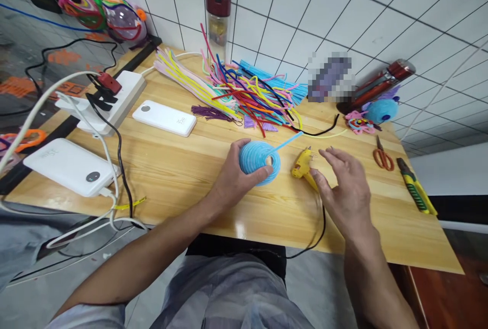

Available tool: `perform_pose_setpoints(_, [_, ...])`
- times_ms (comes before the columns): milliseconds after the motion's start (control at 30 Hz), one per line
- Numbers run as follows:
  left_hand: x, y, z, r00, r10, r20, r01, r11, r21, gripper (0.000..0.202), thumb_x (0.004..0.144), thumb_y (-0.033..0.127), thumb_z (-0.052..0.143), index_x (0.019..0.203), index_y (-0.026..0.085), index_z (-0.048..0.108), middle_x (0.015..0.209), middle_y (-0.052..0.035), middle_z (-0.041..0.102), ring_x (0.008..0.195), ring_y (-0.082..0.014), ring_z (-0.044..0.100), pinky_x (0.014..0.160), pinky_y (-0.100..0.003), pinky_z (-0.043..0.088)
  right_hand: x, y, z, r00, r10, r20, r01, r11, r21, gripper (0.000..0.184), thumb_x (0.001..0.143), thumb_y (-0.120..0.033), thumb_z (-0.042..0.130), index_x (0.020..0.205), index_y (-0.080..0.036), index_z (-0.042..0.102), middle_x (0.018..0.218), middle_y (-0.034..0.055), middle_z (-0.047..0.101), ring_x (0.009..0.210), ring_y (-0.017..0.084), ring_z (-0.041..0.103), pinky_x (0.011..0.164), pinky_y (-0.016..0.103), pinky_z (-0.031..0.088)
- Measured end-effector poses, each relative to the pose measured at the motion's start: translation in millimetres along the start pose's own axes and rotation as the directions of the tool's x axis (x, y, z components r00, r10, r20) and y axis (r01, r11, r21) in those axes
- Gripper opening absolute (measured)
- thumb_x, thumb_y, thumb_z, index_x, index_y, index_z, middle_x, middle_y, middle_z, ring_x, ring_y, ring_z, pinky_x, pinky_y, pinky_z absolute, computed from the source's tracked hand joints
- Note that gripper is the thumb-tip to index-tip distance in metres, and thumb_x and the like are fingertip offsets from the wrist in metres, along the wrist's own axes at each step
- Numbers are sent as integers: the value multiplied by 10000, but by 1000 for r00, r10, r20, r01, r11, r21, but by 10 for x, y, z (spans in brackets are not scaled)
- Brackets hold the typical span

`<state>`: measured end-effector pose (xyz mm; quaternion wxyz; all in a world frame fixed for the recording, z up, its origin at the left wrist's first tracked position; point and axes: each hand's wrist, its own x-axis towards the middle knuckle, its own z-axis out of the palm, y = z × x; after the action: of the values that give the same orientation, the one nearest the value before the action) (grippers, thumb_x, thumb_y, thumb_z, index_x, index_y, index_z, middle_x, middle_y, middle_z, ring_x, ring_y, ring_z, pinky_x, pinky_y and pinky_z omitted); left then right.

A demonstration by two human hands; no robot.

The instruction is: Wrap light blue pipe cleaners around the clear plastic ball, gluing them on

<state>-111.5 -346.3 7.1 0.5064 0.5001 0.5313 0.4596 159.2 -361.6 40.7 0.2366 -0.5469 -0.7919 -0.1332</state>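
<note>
My left hand (pixel 238 171) grips a light-blue ball of coiled pipe cleaner (pixel 254 155), its thumb at the hole in the coil's face. One loose blue end sticks out from the ball toward the upper right. Over the table to the right, my right hand (pixel 345 186) has its fingers apart and holds nothing. Just left of that hand lies a yellow hot glue gun (pixel 303 162), its nozzle pointing away from me and its black cord running down past the table's front edge. My right thumb overlaps the gun's handle in view; whether they touch I cannot tell.
Behind the ball lies a heap of coloured pipe cleaners (pixel 259 90). White power banks (pixel 164 117) and a power strip (pixel 114 102) with cables are at left. Scissors (pixel 382 156), pliers (pixel 416 186) and a blue pipe-cleaner figure (pixel 382 110) sit at right. A bottle (pixel 218 24) stands at the wall.
</note>
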Motion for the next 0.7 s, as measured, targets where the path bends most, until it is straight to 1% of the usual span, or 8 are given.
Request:
perform_pose_setpoints(67, [-6,-20,5,999,52,-6,-52,997,51,813,744,505,867,1417,236,497,1453,-129,596,1316,-330,621,1159,-536,511,199,-205,-70,986,-136,-101,147,983,109,379,1034,-244,682,1411,-279,660,1434,152,702,1318,334,671,1118,544,527])
perform_pose_setpoints(133, [-9,-43,8,996,88,-8,-87,992,90,796,761,488,862,1426,241,502,1469,-131,593,1355,-339,603,1181,-546,496,380,-371,-48,963,-247,-112,266,941,210,322,1037,-196,664,1349,-275,680,1440,134,710,1370,323,653,1147,535,511])
perform_pose_setpoints(200, [-9,-65,9,994,106,-10,-104,988,111,786,770,484,865,1426,244,504,1463,-133,598,1354,-340,604,1177,-550,501,500,-457,34,947,-300,-119,321,910,261,273,1043,-165,646,1296,-259,690,1386,129,741,1344,310,670,1137,521,510])
perform_pose_setpoints(300, [-10,-77,9,992,125,-9,-123,985,122,793,770,486,876,1429,251,504,1456,-134,599,1356,-337,600,1180,-553,501,550,-460,149,944,-314,-105,331,897,292,236,1044,-145,642,1247,-252,697,1212,96,793,1173,269,723,1050,473,528])
perform_pose_setpoints(400, [-19,-58,9,993,121,1,-120,985,122,795,775,500,873,1434,253,503,1455,-136,594,1358,-335,594,1184,-557,496,516,-429,182,943,-318,-103,334,895,295,233,1043,-120,632,1217,-256,705,1076,60,804,1002,230,725,913,407,517])
perform_pose_setpoints(500, [-30,-28,8,996,89,3,-89,989,118,803,777,512,870,1442,252,502,1452,-134,590,1346,-336,598,1174,-554,501,479,-431,176,948,-301,-100,317,896,310,258,1040,-97,612,1207,-264,714,1044,51,806,930,213,715,841,385,490])
perform_pose_setpoints(600, [-34,-18,5,997,77,5,-77,991,108,803,774,516,873,1438,255,506,1446,-129,588,1340,-340,598,1168,-552,502,455,-450,187,954,-283,-98,299,897,326,284,1039,-89,588,1213,-271,720,1044,57,806,914,217,709,823,390,481])
perform_pose_setpoints(700, [-29,-20,0,997,77,9,-78,993,91,798,775,527,876,1434,264,511,1432,-121,591,1332,-338,602,1163,-552,503,437,-461,208,949,-294,-116,316,898,308,296,1040,-73,576,1217,-266,713,1028,63,799,896,217,699,806,387,478])
